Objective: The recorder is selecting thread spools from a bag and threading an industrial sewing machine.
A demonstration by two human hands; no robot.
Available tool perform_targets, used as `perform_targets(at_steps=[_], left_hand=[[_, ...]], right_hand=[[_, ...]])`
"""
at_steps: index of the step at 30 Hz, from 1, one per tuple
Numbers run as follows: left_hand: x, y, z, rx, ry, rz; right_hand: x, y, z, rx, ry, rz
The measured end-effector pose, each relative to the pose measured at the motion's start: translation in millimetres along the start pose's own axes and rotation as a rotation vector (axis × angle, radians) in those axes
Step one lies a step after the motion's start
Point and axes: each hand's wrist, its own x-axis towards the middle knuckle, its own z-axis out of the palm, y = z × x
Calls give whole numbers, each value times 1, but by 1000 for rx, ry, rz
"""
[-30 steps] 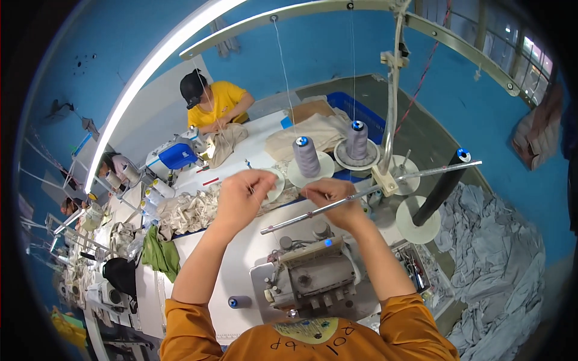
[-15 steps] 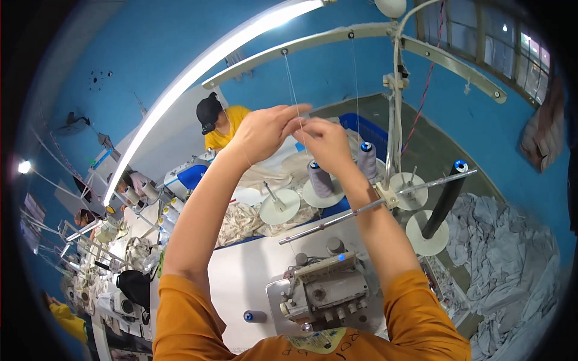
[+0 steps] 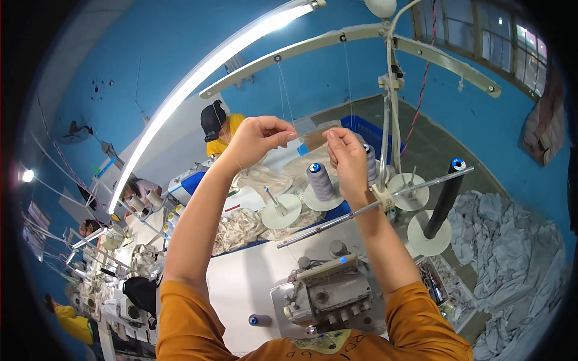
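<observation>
Both my arms are raised over an overlock sewing machine [image 3: 328, 295]. With thumb and forefinger pinched, my left hand [image 3: 260, 139] grips a thin thread [image 3: 286, 90] that hangs from the overhead guide bar [image 3: 313, 47]. A short way to its right, my right hand [image 3: 348, 157] is also closed in a pinch, apparently on the same fine thread; the strand between the hands is hard to make out. Below them a grey thread cone [image 3: 322, 185] stands on a round holder, with another grey cone [image 3: 369, 161] partly behind my right hand. The holder plate [image 3: 281, 212] to the left bears only a bare pin.
A black thread cone [image 3: 444, 201] stands at right beside a metal rod [image 3: 331, 224]. A small grey spool [image 3: 260, 320] lies on the white table [image 3: 232, 295]. Grey fabric [image 3: 512, 253] is heaped at right. A person in yellow [image 3: 220, 141] sits across, near a long tube light [image 3: 198, 75].
My hands were close together, fingers overlapping near the hanging thread. Now they are lower and apart, the right one shifted right and both pinched.
</observation>
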Motion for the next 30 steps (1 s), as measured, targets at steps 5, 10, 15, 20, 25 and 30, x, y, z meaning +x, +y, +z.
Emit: perform_targets(at_steps=[5, 10, 15, 20, 25, 30], left_hand=[[-5, 14, 6, -134, -21, -53], [-7, 4, 10, -150, -50, -25], [-6, -5, 11, -174, 21, 6], [-8, -4, 10, -187, 67, -100], [-8, -1, 12, -182, 66, -109], [-7, -5, 13, -234, 74, -112]], right_hand=[[8, -5, 12, -64, -46, -65], [8, -9, 15, 23, -50, -16], [4, 1, 15, -322, -111, -159], [1, 2, 16, -443, -108, -224], [3, 9, 13, -475, -103, -278], [2, 8, 14, -505, -114, -244]])
